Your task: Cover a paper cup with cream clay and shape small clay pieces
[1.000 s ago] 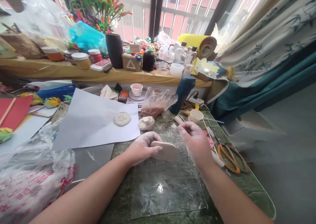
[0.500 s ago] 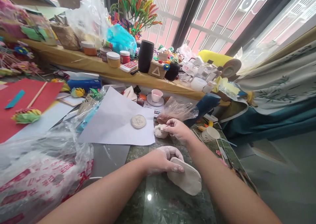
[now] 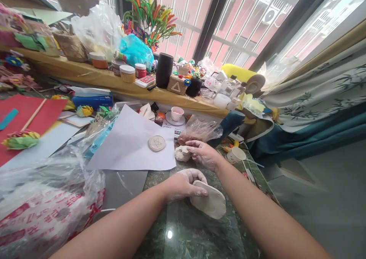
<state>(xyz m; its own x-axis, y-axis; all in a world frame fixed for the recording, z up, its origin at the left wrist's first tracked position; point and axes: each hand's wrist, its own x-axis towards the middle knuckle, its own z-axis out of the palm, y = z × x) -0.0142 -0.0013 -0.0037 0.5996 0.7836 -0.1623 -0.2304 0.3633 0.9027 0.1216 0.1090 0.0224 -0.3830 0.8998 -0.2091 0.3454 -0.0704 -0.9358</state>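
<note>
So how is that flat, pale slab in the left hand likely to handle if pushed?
The slab probably holds its shape: gripped near one edge by the left hand, it shows no obvious droop. Its uneven, dough-like outline hints that firm pressure might dent it. Being flat, it seems unlikely to roll if laid down.

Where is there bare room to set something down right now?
Two patches look free: the clear sheet between left forearm and right forearm, nearer than the pale slab; and the white paper left of the star-marked disc. Crowded: around the right hand, with the pale lump and brown-filled bag close by, and along the windowsill.
</note>
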